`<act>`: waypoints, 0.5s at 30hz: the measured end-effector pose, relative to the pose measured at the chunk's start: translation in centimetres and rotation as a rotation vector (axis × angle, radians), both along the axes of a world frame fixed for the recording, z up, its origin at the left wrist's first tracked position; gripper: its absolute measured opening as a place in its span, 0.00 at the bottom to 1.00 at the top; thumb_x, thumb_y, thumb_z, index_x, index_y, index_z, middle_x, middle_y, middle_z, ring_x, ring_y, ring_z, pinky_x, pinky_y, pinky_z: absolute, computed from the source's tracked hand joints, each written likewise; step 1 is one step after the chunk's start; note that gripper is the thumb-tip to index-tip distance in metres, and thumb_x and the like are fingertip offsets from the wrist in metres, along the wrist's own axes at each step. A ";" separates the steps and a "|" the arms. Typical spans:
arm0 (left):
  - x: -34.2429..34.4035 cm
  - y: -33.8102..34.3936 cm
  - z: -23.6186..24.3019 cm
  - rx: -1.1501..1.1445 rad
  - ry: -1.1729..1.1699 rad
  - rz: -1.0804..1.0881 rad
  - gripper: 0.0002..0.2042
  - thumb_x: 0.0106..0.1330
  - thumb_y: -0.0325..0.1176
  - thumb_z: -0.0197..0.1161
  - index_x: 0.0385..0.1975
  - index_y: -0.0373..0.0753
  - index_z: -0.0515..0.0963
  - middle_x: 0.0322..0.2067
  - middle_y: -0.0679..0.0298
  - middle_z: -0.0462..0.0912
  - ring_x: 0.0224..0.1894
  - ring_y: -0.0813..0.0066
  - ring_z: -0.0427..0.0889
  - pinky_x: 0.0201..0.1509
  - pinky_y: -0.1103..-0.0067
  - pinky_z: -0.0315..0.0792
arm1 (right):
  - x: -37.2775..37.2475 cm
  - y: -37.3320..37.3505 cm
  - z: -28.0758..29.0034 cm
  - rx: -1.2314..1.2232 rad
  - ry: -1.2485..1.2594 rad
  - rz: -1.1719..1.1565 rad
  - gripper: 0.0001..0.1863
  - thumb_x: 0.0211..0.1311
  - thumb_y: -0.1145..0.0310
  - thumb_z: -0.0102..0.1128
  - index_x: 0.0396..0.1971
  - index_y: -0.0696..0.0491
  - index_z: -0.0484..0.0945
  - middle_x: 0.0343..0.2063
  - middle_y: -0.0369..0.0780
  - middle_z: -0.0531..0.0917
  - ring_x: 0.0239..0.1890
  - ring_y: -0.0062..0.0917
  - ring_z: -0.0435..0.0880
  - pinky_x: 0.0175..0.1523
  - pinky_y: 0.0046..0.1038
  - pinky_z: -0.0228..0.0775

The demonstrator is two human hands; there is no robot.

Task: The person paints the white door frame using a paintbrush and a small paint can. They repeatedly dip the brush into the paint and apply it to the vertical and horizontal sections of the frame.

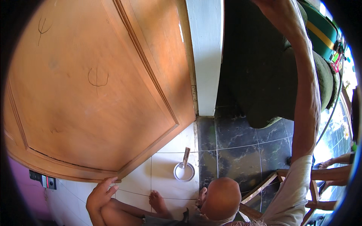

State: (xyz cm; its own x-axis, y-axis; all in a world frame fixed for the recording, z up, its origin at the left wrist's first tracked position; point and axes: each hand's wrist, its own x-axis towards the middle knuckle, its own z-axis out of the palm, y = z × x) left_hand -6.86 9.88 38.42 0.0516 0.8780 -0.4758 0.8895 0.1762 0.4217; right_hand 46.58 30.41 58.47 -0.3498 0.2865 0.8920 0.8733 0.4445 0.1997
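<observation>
My left hand (102, 196) is at the lower edge of the orange wooden door (64, 101), wrist over my bent leg, fingers loosely bent and apart; fingertips appear to touch or nearly touch the edge. The door bears pencil-like marks and grooved moulding. My right arm stretches up along the right side to my right hand (264, 5), cut off by the top edge, so its fingers are hidden. A pale door frame (203, 56) stands beside the door. On white tiles below sits a round container of white substance (183, 174) with a stick-like tool (186, 154) standing in it.
Dark green upholstery (260, 83), a green case with yellow stripe (320, 34) and a cable stand at right. A wooden frame (315, 190) lies near dark marble-look tiles (233, 158). Another person's bare foot (325, 164) shows far right. A black power strip (51, 184) is at left.
</observation>
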 end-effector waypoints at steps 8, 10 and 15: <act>-0.9 0.1 0.0 -0.063 0.017 0.071 0.24 0.74 0.43 0.61 0.65 0.37 0.72 0.60 0.54 0.78 0.62 0.63 0.76 0.61 0.71 0.73 | 1.4 3.8 -11.9 0.050 0.082 0.157 0.12 0.57 0.78 0.69 0.42 0.56 0.85 0.41 0.42 0.84 0.43 0.35 0.86 0.46 0.32 0.80; -0.6 0.3 -0.3 -0.081 0.036 0.079 0.24 0.76 0.43 0.59 0.65 0.36 0.71 0.60 0.56 0.79 0.62 0.64 0.76 0.65 0.68 0.69 | 1.2 3.5 -18.7 0.012 0.117 0.113 0.16 0.56 0.78 0.71 0.46 0.53 0.86 0.45 0.40 0.84 0.48 0.33 0.86 0.48 0.31 0.83; -1.3 0.6 -0.9 -0.120 0.012 0.095 0.24 0.76 0.42 0.58 0.66 0.36 0.70 0.62 0.54 0.77 0.65 0.62 0.74 0.67 0.68 0.68 | 0.6 1.5 -31.3 -0.191 0.261 0.055 0.24 0.55 0.81 0.71 0.53 0.48 0.82 0.53 0.42 0.81 0.54 0.36 0.84 0.48 0.31 0.86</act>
